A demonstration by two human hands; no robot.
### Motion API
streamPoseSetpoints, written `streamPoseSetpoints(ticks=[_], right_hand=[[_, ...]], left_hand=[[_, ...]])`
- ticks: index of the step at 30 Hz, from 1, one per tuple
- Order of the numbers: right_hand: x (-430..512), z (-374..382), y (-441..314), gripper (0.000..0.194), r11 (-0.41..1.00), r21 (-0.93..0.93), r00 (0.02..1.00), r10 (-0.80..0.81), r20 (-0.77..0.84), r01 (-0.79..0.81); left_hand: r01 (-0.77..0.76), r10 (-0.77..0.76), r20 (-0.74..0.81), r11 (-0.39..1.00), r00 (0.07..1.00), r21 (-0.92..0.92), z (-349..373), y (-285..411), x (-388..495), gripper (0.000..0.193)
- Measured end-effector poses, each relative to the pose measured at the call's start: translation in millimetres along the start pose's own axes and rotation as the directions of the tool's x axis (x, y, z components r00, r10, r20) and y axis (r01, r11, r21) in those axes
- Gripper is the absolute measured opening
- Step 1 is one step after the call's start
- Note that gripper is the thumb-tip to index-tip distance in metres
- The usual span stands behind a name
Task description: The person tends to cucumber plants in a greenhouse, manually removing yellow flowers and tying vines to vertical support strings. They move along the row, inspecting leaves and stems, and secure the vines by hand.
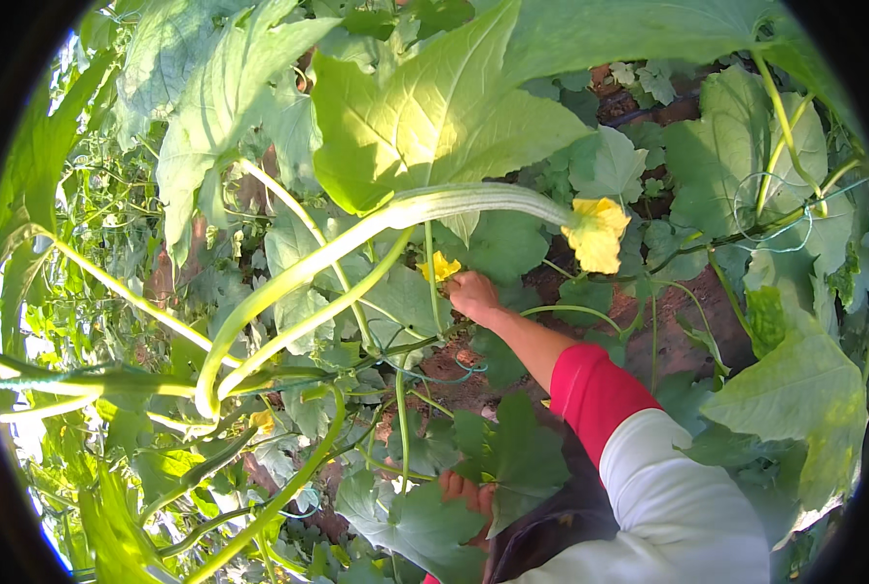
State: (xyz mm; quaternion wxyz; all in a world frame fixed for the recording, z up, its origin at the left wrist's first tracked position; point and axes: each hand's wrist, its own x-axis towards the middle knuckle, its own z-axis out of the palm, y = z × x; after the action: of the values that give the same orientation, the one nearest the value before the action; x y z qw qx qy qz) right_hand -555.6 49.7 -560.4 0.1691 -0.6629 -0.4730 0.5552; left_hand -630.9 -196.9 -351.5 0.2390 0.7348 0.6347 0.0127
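Observation:
My right hand (474, 296) reaches in among the vines, its fingers closed at the base of a small yellow flower (440, 267). The fingertips are partly hidden. Above it arches a long, pale green gourd fruit (471, 201), probably a luffa, with a larger yellow blossom (598, 235) at its tip. The fruit and the hand are apart in the picture. Lower down, my left hand (471, 496) shows only in part behind a broad lobed leaf (423, 522). What it holds, if anything, is hidden.
A thick vine stem (135, 383) runs in from the left. Teal twine (807, 219) loops around a vine at right, and more twine (434, 376) hangs near the middle. Large leaves (441, 117) overhang the top. Reddish soil (449, 365) shows below, and a slender green fruit (200, 467) hangs lower left.

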Motion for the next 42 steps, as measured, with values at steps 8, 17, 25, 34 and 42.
streamPoseSetpoints(ticks=[8, 17, 25, 34, 42], right_hand=[[-16, 11, -19, 0.028, 0.951, 0.308, 1.0, 0.012, 0.007, -0.013], [-85, -9, 21, 0.013, 0.848, 0.185, 0.747, -0.309, -0.589, 0.497], [-364, -111, 31, 0.031, 0.282, 0.766, 0.672, -0.368, 0.642, -0.578], [-345, -87, 85, 0.027, 0.817, -0.42, 0.555, 0.151, 0.818, 0.396], [-391, -171, -86, 0.024, 0.672, -0.46, 0.771, -0.27, 0.577, 0.58]], left_hand=[[-0.034, 0.034, 0.004, 0.997, 0.999, 0.066, -6, -3, 4, 0.013], [-0.121, 0.117, 0.132, 0.992, 0.984, 0.023, -31, 18, 26, 0.028], [-0.088, 0.084, -0.037, 0.988, 0.996, -0.129, -40, 30, 9, 0.045], [-0.049, 0.072, 0.014, 0.801, 0.997, -0.597, -66, 68, -26, 0.026], [-0.57, 0.513, -0.443, 0.114, 0.735, -0.814, -288, 99, -85, 0.033]])
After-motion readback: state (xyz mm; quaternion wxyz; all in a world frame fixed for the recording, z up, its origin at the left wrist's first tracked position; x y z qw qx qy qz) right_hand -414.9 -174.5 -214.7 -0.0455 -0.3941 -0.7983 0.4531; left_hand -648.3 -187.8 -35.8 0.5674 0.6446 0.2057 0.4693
